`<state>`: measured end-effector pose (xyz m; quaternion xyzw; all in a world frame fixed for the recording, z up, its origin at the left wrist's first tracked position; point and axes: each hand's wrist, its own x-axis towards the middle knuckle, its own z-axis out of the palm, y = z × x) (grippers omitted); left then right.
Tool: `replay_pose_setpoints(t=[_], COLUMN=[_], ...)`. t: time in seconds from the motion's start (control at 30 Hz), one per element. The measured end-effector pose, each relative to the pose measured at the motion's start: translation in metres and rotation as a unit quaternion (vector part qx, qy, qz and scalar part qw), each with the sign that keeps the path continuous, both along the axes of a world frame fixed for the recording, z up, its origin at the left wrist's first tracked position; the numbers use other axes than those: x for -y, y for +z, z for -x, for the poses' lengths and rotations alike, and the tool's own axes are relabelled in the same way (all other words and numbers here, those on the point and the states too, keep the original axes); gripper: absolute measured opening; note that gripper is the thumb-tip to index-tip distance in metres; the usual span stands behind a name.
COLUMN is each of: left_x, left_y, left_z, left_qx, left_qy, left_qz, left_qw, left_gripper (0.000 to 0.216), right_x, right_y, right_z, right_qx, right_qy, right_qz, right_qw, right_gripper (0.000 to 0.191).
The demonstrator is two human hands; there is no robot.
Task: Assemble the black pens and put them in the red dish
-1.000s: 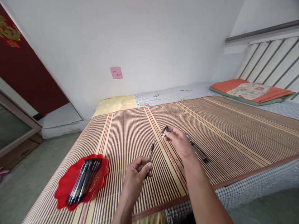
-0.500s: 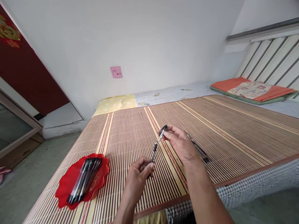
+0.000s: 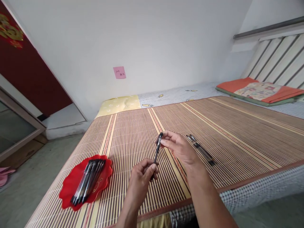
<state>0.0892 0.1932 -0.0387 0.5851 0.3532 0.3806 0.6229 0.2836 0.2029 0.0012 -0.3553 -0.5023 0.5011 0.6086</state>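
My left hand (image 3: 142, 177) is closed round the lower end of a black pen (image 3: 156, 154), which stands nearly upright above the bamboo mat (image 3: 237, 133). My right hand (image 3: 178, 147) pinches the pen's cap (image 3: 159, 139), which sits on the pen's top end. A few more pens (image 3: 201, 150) lie on the mat just right of my right hand. A red scalloped plate (image 3: 68, 186) at the lower left holds several black pens (image 3: 87, 181).
The mat covers a bed with a checked sheet (image 3: 180, 93) and a yellow cloth (image 3: 118, 104) at the far edge. An orange folded cushion (image 3: 258, 90) lies at the back right. A pink note (image 3: 119, 72) sticks to the white wall. Grey floor is at the left.
My right hand has brought the cap left and down onto the tip of the pen held by my left hand; a second ago cap and pen were apart.
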Motion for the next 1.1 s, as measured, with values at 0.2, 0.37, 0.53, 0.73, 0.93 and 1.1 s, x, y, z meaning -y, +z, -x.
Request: replay_pose_setpoints(t=[0.2,0.37,0.53,0.73,0.93,1.1], left_x=[0.004,0.005,0.008,-0.001,-0.016,-0.022], left_y=[0.004,0.003,0.007,0.014,0.022,0.018], left_z=[0.002,0.001,-0.002,0.042,0.168,0.222], left_qx=[0.015,0.037,0.069,-0.022,-0.267,-0.426], left_qy=[0.009,0.034,0.094,0.200,0.366,0.370], left_qz=[-0.021,-0.016,-0.003,-0.064,-0.101,-0.138], left_qw=[1.000,0.999,0.993,0.977,0.886,0.814], left_gripper=[0.024,0.023,0.027,0.021,0.034,0.025], right_x=[0.000,0.001,-0.004,-0.008,-0.008,-0.010], right_y=[0.002,0.003,-0.006,-0.009,-0.013,-0.017], right_z=[0.007,0.006,0.011,0.006,-0.004,-0.004], right_qx=[0.045,0.054,0.091,0.164,0.227,0.257], right_qy=[0.058,0.072,0.090,0.031,-0.024,-0.029], right_qz=[0.006,-0.002,0.026,0.056,0.049,0.058], right_qw=[0.997,0.996,0.991,0.984,0.972,0.964], right_gripper=[0.013,0.015,0.019,0.035,0.042,0.040])
